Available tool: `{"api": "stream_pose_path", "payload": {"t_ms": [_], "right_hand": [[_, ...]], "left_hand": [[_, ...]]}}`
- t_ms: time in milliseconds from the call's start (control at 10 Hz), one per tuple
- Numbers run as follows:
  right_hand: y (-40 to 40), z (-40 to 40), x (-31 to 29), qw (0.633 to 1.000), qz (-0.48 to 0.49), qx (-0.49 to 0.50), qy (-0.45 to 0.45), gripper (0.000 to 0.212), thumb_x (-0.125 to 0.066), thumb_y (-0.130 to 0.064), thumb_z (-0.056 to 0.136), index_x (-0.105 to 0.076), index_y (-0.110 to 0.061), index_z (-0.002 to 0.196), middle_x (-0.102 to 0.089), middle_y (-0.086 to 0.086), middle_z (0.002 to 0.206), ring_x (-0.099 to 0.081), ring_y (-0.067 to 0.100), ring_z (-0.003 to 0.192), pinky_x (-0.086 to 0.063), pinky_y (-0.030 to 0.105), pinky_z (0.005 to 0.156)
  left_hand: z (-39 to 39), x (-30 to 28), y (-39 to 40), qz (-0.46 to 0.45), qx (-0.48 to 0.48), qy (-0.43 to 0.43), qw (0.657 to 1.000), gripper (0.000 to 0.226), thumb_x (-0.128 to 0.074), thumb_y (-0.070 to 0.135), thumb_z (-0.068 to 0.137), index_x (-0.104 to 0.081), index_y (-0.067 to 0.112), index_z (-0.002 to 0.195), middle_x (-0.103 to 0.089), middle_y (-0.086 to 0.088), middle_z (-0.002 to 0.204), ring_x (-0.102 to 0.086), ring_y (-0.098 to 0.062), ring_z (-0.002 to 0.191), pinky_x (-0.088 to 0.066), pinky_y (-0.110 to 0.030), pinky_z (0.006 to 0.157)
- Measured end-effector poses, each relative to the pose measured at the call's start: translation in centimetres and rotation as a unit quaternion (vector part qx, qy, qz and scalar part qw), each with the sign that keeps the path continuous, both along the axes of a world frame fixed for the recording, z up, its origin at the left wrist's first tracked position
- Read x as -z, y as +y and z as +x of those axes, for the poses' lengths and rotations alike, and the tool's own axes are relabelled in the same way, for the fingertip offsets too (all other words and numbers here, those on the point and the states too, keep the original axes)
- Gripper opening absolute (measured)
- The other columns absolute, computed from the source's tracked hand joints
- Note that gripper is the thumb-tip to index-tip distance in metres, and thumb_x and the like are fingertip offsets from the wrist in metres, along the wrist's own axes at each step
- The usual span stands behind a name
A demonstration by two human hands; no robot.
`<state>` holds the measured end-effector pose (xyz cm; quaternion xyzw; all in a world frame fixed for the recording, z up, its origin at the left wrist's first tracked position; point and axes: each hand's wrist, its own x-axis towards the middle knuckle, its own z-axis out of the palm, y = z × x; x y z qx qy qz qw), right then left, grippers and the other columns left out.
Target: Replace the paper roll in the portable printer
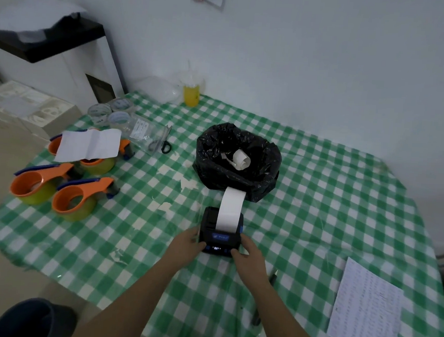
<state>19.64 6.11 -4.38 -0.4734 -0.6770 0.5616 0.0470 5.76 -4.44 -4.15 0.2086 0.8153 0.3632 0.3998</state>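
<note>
A small black portable printer (pixel 220 238) with a lit blue panel sits on the green checked tablecloth (pixel 319 202). A white paper strip (pixel 230 208) runs out of its top and lies away from me toward a black bin bag (pixel 217 152). Inside the bag lies a curled piece of white paper (pixel 240 159). My left hand (pixel 189 243) grips the printer's left side and my right hand (pixel 246 255) grips its right side, thumbs on the front edge.
Several orange tape dispensers (pixel 62 190) and a folded sheet (pixel 88 144) lie at the left. Scissors (pixel 162 142), tape rolls (pixel 111 111) and a yellow drink (pixel 191 94) stand further back. A printed sheet (pixel 366 315) and a pen (pixel 266 294) lie at the right.
</note>
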Motion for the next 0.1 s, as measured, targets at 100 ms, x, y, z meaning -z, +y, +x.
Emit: {"api": "stream_pose_path", "payload": {"t_ms": [100], "right_hand": [[-0.72,1.17,-2.33,0.997,0.009,0.069,0.029,0.043,-0.055,-0.009,0.092,-0.048,-0.017,0.133,-0.053,0.002,0.137,-0.057,0.014,0.102,-0.045,0.022,0.082]], "left_hand": [[1.41,0.14,-3.75,-0.002,-0.036,0.014,0.999,0.043,-0.059,0.016,0.089,-0.05,0.01,0.13,-0.054,-0.006,0.128,-0.057,-0.02,0.114,-0.044,-0.033,0.101]]}}
